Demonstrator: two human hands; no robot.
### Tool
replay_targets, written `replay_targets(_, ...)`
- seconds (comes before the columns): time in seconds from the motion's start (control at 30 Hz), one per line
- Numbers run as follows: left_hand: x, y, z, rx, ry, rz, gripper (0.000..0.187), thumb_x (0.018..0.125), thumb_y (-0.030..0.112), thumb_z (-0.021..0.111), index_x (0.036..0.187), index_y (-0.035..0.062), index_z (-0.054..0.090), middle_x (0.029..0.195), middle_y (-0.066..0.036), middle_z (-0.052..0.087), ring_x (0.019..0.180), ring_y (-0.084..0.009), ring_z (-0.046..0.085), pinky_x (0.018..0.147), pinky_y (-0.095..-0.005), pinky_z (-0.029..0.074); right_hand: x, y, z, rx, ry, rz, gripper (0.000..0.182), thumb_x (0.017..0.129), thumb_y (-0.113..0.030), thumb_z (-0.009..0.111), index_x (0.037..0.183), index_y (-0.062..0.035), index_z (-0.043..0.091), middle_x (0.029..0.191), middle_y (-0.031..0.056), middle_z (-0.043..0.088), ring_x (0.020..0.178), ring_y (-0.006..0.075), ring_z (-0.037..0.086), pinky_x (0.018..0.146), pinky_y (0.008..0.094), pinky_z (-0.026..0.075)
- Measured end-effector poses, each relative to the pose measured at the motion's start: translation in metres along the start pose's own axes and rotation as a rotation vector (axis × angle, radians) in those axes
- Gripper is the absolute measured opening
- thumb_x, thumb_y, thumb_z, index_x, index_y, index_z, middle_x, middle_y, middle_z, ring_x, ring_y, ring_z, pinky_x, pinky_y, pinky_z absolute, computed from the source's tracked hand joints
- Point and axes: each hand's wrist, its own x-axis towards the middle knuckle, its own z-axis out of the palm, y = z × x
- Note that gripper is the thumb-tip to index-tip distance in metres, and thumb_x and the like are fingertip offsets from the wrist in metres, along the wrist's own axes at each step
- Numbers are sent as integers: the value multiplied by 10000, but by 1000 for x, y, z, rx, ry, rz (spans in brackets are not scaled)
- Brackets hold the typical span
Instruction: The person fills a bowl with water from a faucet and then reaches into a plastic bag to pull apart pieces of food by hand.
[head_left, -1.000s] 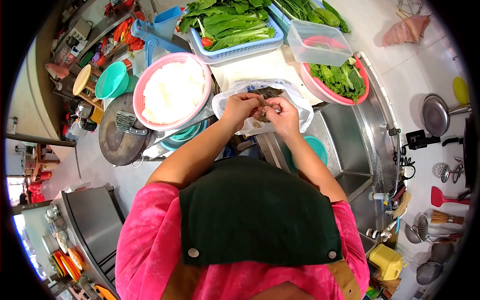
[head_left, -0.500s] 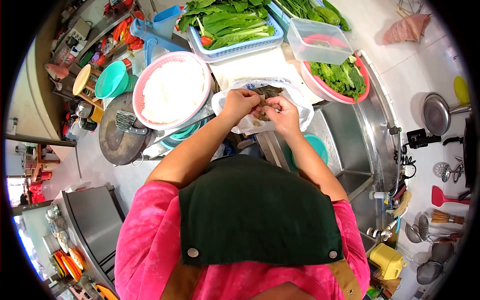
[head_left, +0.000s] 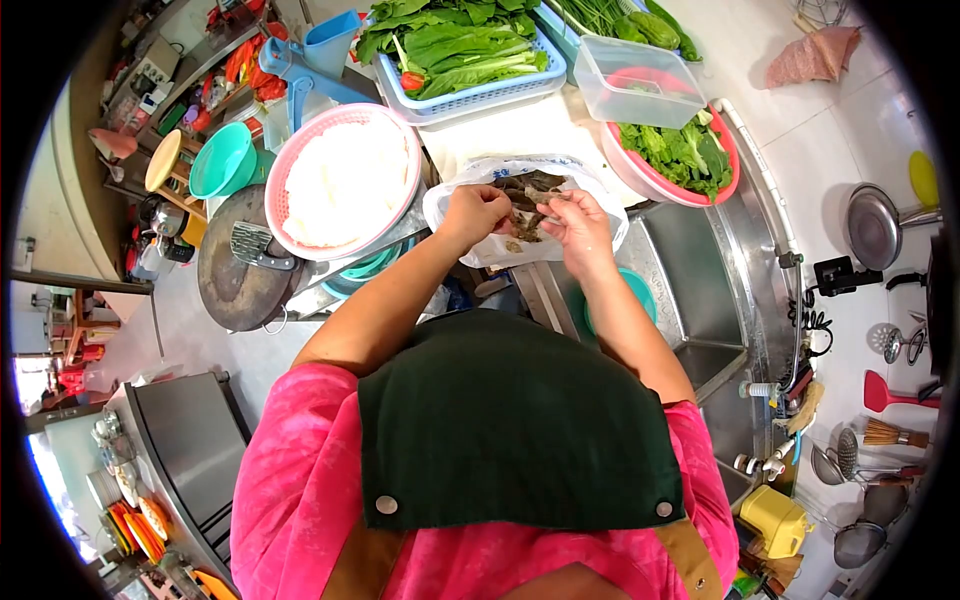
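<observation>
A white plastic bag (head_left: 448, 206) stands open at the counter's front edge, with greyish-brown shrimp (head_left: 522, 188) inside. My left hand (head_left: 474, 214) is over the bag's left side, thumb and fingers pinched together. Whatever may lie between those fingertips is too small to make out. On the other side, my right hand (head_left: 580, 230) pinches a grey shrimp between thumb and forefinger above the bag's opening. A small gap separates the two hands.
Left of the bag is a pink basket (head_left: 278, 190) with white contents, beside a round chopping board (head_left: 222, 285) carrying a cleaver (head_left: 258, 244). Leafy greens (head_left: 470, 55) fill a blue basket behind. Right are a pink basket of lettuce (head_left: 680, 155) and a steel sink (head_left: 690, 260).
My hands have drawn apart from each other. The right hand has shifted slightly right, and more of the shrimp in the bag shows between them.
</observation>
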Motion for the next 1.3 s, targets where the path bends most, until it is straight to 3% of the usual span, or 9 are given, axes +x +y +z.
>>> replay_targets(0.2,4,-10,-6,23,106,70,105,753,28,529,814,-34,588,693,-68,574,570,-118,540,540,-227,470,1,1,-3,-259,4,-25,80,755,-46,592,813,-63,540,733,20,577,660,97,571,497,205,449)
replay_targets(0.37,-9,6,7,214,7,458,174,712,48,603,880,24,636,728,-55,608,685,-129,559,634,-236,455,5,10,-3,-422,-68,-99,76,737,-51,608,798,-53,564,713,18,581,598,69,531,486,187,428)
replay_targets(0.6,-12,10,7,261,-36,431,117,727,64,624,832,12,618,705,-25,596,623,-98,534,585,-238,448,-1,1,8,-395,-126,-24,96,760,-64,582,845,-34,547,730,24,563,615,89,545,516,208,461)
replay_targets(0.67,-18,23,7,525,-30,452,111,719,63,612,806,-5,600,688,-28,593,606,-91,520,567,-239,441,0,3,8,-327,-110,4,83,773,-69,562,846,-36,538,744,30,560,636,99,551,522,217,467)
replay_targets(0.9,-18,16,9,363,-8,459,125,718,85,598,794,-14,593,670,-35,579,594,-70,494,553,-227,426,2,4,6,-152,10,69,20,778,-61,508,791,-53,522,759,42,557,650,127,551,512,246,456)
replay_targets(1.03,-21,19,7,416,25,334,124,720,62,597,816,-15,595,680,-27,573,611,-68,499,570,-219,429,5,3,2,-101,40,54,18,772,-70,513,779,-59,526,745,40,555,632,127,545,504,246,445)
replay_targets(1.2,-11,6,8,227,-75,443,263,720,29,624,977,5,575,786,-49,596,694,-100,571,655,-223,474,6,7,2,-387,-53,-68,104,777,-107,537,850,-33,550,736,30,556,622,108,534,507,253,458)
replay_targets(1.27,-23,27,10,391,-147,329,190,721,108,657,885,19,619,773,-67,636,702,-111,598,645,-241,486,7,10,-5,-445,-130,-113,161,779,-124,552,906,-26,557,751,29,561,640,98,533,515,254,465)
replay_targets(1.3,-20,23,10,333,-124,275,174,733,151,653,853,26,633,742,-64,641,682,-109,602,626,-252,490,4,8,-1,-544,-119,-125,206,781,-240,565,911,-80,571,826,0,560,731,103,527,563,258,459)
